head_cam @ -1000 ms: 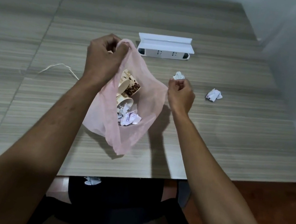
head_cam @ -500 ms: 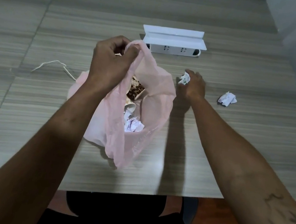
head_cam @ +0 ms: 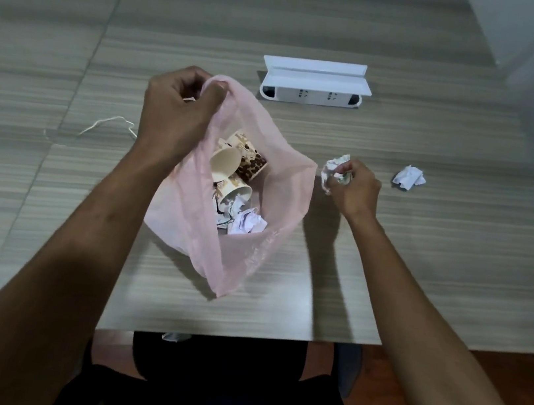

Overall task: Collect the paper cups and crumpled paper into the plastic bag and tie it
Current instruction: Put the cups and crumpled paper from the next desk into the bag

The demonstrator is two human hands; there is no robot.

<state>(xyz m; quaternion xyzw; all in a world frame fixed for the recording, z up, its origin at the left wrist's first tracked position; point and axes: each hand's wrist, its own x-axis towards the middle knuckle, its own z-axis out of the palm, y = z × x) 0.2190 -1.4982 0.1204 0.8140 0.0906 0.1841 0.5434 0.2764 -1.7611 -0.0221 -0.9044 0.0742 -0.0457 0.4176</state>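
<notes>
A pink plastic bag (head_cam: pixel 271 210) stands open on the wooden table (head_cam: pixel 425 247). My left hand (head_cam: pixel 176 112) grips the bag's rim at its top left and holds it up. Inside lie patterned paper cups (head_cam: pixel 239 167) and crumpled paper (head_cam: pixel 247 222). Just right of the bag's rim, my right hand (head_cam: pixel 352 187) grips a crumpled paper ball (head_cam: pixel 333 169). Another crumpled paper (head_cam: pixel 409 178) lies on the table further right.
A white power strip box (head_cam: pixel 313 82) sits behind the bag. A thin white string (head_cam: pixel 104 122) lies on the table to the left. A paper scrap (head_cam: pixel 174 337) shows below the table's near edge. A wall stands at the right.
My right hand let go of the bag's right rim, reached to the paper ball on the table and picked it up; it now holds it beside the bag. The bag's mouth has widened.
</notes>
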